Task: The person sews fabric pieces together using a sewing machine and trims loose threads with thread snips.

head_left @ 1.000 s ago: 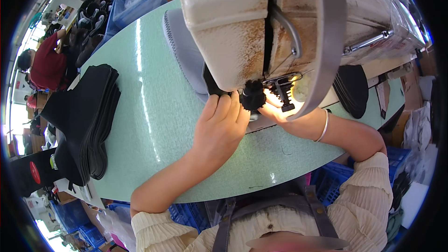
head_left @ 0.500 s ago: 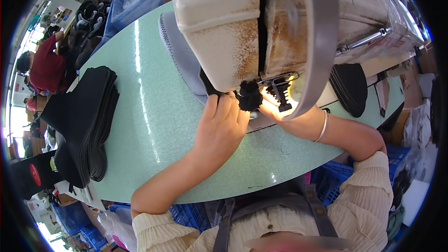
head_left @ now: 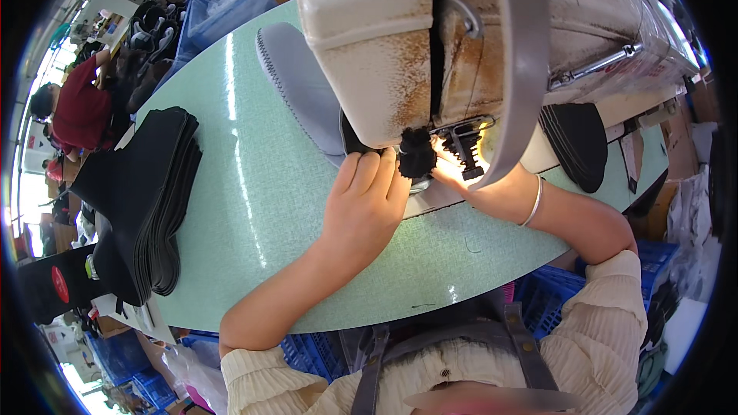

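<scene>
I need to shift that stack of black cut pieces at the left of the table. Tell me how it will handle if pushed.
The stack of black cut pieces would probably shear rather than slide whole: its layers are already fanned and stepped at the edges. The pieces look thin and flat, so likely floppy when lifted singly. The green tabletop shines smoothly, so the bottom layer may slip easily.

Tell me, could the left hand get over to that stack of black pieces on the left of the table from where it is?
Probably yes. The left hand rests at the sewing machine, and only bare green table lies between it and the stack of black pieces. Nothing stands in between, though it looks like a fair stretch.
</scene>
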Demonstrator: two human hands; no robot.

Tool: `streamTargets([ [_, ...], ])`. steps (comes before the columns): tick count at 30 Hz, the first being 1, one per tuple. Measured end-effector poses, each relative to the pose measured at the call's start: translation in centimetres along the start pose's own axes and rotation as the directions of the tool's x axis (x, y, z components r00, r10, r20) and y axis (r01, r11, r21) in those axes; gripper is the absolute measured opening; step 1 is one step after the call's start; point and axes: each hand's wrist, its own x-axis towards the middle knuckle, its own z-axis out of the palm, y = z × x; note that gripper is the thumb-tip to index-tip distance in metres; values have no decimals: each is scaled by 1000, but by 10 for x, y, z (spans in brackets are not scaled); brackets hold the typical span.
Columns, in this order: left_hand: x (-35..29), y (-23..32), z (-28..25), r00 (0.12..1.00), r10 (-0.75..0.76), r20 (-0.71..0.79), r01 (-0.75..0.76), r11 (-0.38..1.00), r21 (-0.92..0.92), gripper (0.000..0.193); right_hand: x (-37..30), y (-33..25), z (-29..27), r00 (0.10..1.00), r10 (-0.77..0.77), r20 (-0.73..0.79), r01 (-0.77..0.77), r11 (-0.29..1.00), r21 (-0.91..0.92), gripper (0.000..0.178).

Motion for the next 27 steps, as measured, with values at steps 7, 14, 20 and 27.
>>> streamTargets([
  [7, -4, 3, -2, 1000, 0, 0, 0, 994, -107, 8, 4, -4, 6, 999, 35, 12, -36, 995, 93, 26],
  [14, -3, 10, -4, 988, 103, 116, -122, 978, 170, 12, 4, -10, -2, 989, -124, 85, 140, 962, -233, 23],
  [20, -3, 11, -4, 987, 84, 139, -110, 976, 189, 14, 2, -14, 1, 995, -49, 82, 72, 950, -303, 25],
  [27, -2, 9, -5, 991, 84, 104, -101, 981, 167, 9, -1, -12, 1, 990, -104, 97, 135, 896, -423, 29],
])
